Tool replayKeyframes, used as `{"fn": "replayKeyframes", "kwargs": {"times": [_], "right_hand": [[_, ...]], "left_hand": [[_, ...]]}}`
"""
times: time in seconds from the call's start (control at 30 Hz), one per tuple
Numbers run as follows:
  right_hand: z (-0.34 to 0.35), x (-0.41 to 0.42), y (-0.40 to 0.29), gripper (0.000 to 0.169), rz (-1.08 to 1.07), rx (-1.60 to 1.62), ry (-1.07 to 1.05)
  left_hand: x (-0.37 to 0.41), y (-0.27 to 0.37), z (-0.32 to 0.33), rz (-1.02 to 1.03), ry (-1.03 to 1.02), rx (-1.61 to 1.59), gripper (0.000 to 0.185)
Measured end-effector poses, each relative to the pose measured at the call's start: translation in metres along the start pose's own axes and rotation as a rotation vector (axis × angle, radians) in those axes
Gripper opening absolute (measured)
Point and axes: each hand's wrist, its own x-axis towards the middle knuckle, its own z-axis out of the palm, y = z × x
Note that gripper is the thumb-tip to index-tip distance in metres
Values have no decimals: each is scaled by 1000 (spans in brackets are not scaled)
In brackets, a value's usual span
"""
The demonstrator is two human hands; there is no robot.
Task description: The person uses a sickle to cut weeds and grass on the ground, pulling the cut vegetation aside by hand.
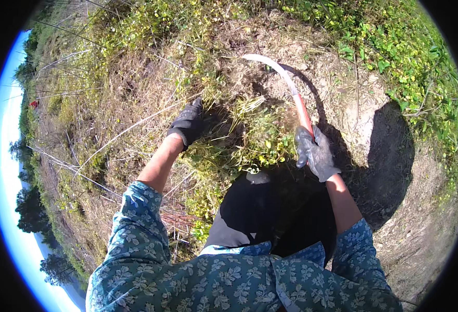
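In the head view my right hand [318, 152], in a grey work glove, is closed around the red handle of a sickle [301, 109]. Its curved, pale blade [273, 66] arcs up and to the left over dry soil. My left hand [188, 121] wears a dark glove and is down among the grass and weeds. Its fingers are partly hidden in shadow, so I cannot tell whether stems are in its grasp. Between the hands lies a clump of cut-looking grass and green weeds [248, 128], below the sickle's tip.
Bare, pale soil [428, 183] slopes away on the right, crossed by my shadow. Green leafy vines [404, 66] grow at the upper right. Long dry stalks [127, 130] stretch across the brush on the left. Trees [35, 210] and sky show at the left rim.
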Motion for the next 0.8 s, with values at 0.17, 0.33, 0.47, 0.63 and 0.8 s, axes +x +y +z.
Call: {"fn": "replayKeyframes", "kwargs": {"times": [0.17,0.33,0.47,0.63,0.8], "right_hand": [[-20,79,-43,25,-183,-367,395],[-36,109,-30,33,-247,-706,433],[-31,112,-31,45,-221,-1035,390],[-32,108,-38,42,-282,-1110,428],[-31,113,-32,37,-251,-936,363]], "left_hand": [[81,104,-36,350,314,119,83],[221,87,-36,-23,256,412,73],[295,-1,-79,47,15,313,48],[290,25,-63,-53,189,382,36],[269,20,-13,77,75,150,41]]}}
